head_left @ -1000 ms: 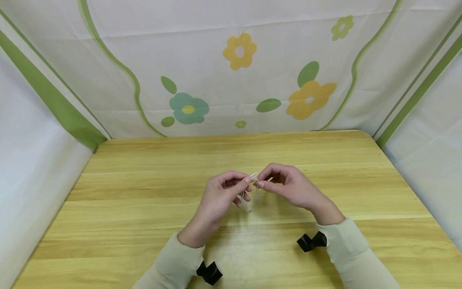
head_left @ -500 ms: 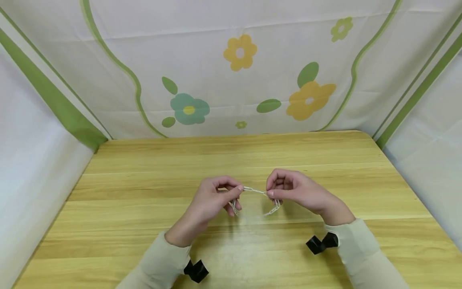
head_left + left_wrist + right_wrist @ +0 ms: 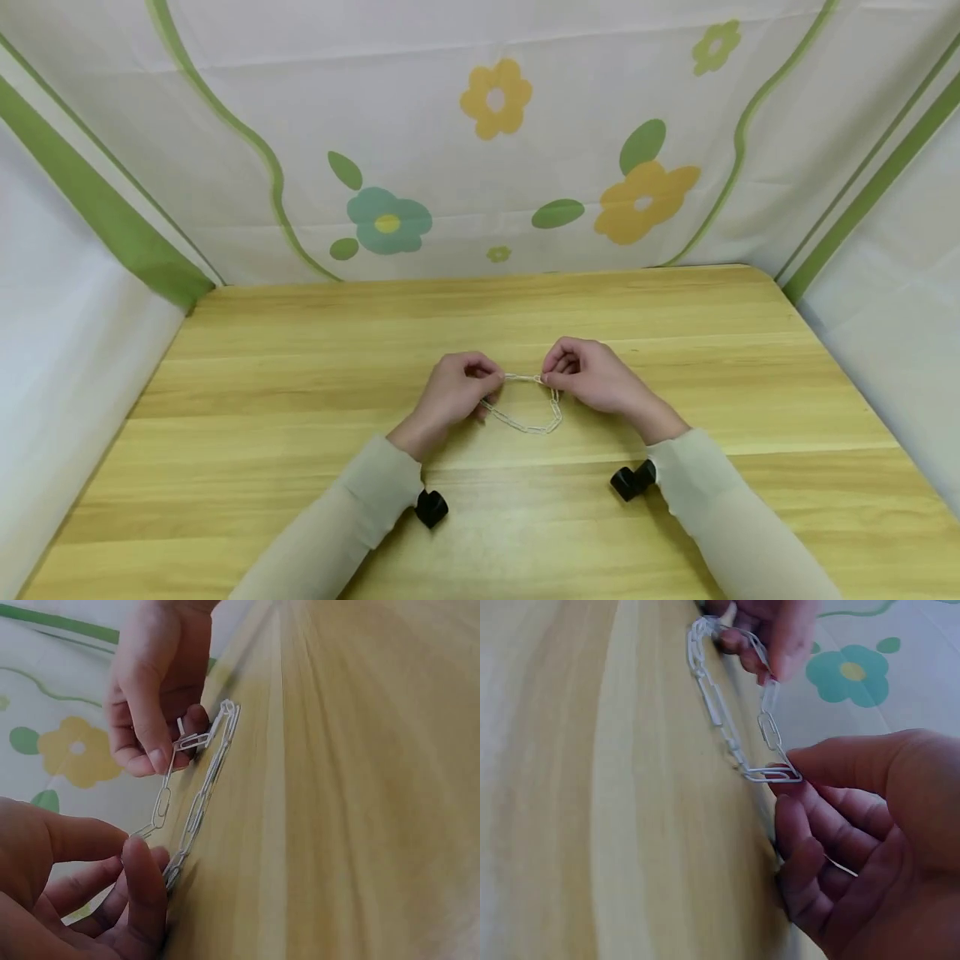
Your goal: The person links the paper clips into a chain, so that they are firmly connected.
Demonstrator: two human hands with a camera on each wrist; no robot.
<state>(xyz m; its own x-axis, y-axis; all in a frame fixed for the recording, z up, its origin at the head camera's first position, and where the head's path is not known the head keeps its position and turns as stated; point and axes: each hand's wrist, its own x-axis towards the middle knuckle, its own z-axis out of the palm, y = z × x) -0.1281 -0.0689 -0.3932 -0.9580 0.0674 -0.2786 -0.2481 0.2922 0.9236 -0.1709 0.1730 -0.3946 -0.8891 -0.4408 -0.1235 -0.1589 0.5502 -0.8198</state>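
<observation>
A chain of white paper clips (image 3: 535, 430) forms a closed-looking loop between the two hands in the head view. My left hand (image 3: 455, 389) pinches it at the left between thumb and forefinger. Opposite, my right hand (image 3: 592, 375) pinches another clip with thumb and index finger. A short stretch of linked clips (image 3: 163, 804) runs between the two pinches, seen in the left wrist view. The longer part sags toward the person and lies along the wooden table (image 3: 315, 467). In the right wrist view a clip (image 3: 774, 775) sticks out from the right fingertips.
Black wrist cameras (image 3: 431, 507) sit on both forearms below light sleeves (image 3: 705, 483). Behind the table's far edge hangs a white curtain (image 3: 420, 108) with printed flowers and green stripes; similar cloth flanks both sides.
The hands were close together, then moved apart with the chain stretched between them. Since then they have come slightly nearer and farther up the table, and the chain's hanging part now spreads as a loop.
</observation>
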